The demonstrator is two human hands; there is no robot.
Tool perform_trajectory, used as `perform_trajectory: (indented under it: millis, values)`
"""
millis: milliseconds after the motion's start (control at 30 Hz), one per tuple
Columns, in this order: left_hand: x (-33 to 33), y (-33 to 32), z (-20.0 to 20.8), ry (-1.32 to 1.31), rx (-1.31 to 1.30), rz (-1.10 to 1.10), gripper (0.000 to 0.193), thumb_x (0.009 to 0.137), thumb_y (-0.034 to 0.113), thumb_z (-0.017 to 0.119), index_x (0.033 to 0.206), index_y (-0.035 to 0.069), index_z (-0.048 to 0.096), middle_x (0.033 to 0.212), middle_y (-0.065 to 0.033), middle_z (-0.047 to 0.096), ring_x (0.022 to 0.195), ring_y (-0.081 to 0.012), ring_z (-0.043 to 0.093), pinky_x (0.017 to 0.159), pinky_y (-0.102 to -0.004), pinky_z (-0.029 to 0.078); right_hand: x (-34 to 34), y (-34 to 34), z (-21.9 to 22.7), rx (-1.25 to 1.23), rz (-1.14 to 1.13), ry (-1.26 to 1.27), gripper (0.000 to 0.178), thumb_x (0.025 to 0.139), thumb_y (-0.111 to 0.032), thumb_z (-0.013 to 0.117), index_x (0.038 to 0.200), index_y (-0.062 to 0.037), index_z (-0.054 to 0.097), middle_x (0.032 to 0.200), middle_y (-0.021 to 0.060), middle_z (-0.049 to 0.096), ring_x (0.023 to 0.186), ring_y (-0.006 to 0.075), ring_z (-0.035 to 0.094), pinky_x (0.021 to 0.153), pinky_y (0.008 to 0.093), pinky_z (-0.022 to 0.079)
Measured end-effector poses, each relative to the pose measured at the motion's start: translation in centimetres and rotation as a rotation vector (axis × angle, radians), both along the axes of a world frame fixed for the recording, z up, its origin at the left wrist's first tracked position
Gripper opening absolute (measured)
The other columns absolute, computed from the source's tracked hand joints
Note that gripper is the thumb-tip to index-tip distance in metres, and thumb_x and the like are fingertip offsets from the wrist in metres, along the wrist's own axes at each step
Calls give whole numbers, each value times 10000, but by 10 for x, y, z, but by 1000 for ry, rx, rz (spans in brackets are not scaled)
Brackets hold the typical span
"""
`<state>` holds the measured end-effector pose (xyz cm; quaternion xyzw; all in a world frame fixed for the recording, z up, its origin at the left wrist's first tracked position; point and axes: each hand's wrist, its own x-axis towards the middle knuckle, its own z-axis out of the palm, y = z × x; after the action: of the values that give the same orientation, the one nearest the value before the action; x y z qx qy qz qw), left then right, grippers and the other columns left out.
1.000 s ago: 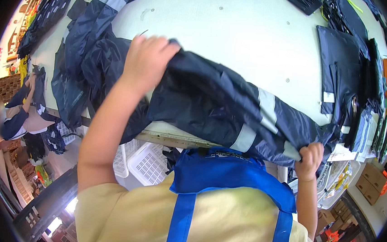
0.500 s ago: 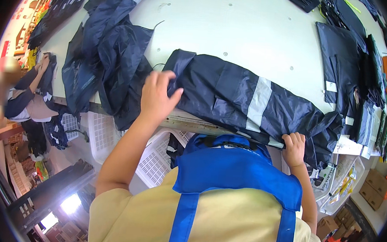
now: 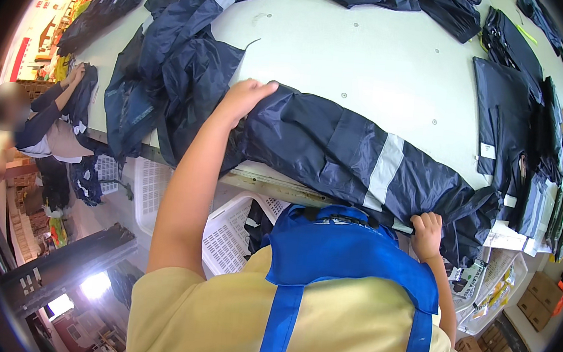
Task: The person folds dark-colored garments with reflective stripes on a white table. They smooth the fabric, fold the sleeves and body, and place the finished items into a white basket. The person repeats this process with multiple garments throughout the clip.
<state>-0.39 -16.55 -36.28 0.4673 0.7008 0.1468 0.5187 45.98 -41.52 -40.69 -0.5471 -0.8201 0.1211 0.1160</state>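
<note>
A dark navy, shiny waterproof garment [image 3: 337, 137] with a silver-grey band lies stretched along the near edge of the table; whether it is a jacket or trousers I cannot make out. My left hand [image 3: 246, 100] is closed on its far left corner, thumb pointing right and fingers partly hidden under the cloth. At the near right edge, my right hand [image 3: 427, 232] grips the hem beside the band's lower end, fingers curled over it. The garment's right end is bunched up past that hand. Left of my left hand lies a crumpled dark garment pile [image 3: 183, 75] with silver bands.
The pale table [image 3: 331, 54] bears more dark garments [image 3: 401, 0] at the far side and folded dark stacks [image 3: 504, 121] at right. White plastic baskets [image 3: 227, 234] stand below the near edge. At far left a co-worker [image 3: 51, 118] handles dark cloth.
My left hand, spread above the garment's left end before, has closed on its far corner, and the corner now lies flatter. My right hand keeps its hold. The view has shifted slightly.
</note>
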Motion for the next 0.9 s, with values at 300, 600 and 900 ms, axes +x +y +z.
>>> perform_trajectory:
  millis: [300,600,900]
  values:
    - [19,26,-41,-87,215,143,501,842,296,693,1185,-31,532,1111,-142,603,1002,-188,564,873,-314,441,-2,28,31,-510,-163,132,310,572,-8,665,854,-72,551,759,75,552,803,302,545,739,388,401]
    - [-11,-80,23,-341,-88,120,363,826,-3,615,1184,-13,561,1132,-65,628,1022,-148,587,930,-292,432,-4,41,49,-468,-147,8,219,737,-205,717,894,-63,661,846,116,628,852,303,592,795,379,428]
    - [-19,-67,32,-692,221,240,390,810,-38,571,1196,-5,526,1166,-110,602,1096,-198,558,1008,-331,386,12,58,90,-410,-431,522,123,859,-57,587,779,23,538,698,64,477,654,154,465,608,276,382]
